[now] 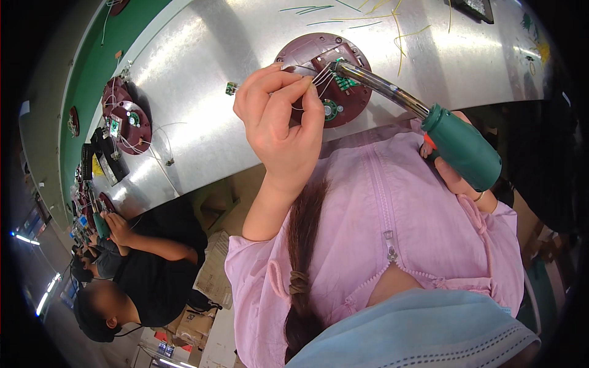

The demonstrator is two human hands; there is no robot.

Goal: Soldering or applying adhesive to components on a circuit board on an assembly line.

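Observation:
A round maroon housing [300, 48] lies on the metal bench in front of me, with a green circuit board [346, 84] inside it. My left hand [279, 113] is closed in a pinch over the housing, thumb and forefinger gripping thin white wires [320, 78] that run to the board. Wrapped around the green handle of a soldering gun [461, 147] is my right hand [451, 175], partly hidden behind that handle. The iron's metal barrel [386, 88] slants to the left, and its tip end is at the board beside the wires. A small green board [231, 88] sits left of my left hand.
More maroon housings [136, 132] with boards and wires stand to the left. Loose yellow wires [400, 43] and green wires [310, 9] are scattered at the far side. A black tray [475, 9] is at the far right. Another person [153, 270] works at the left, holding a green-handled tool.

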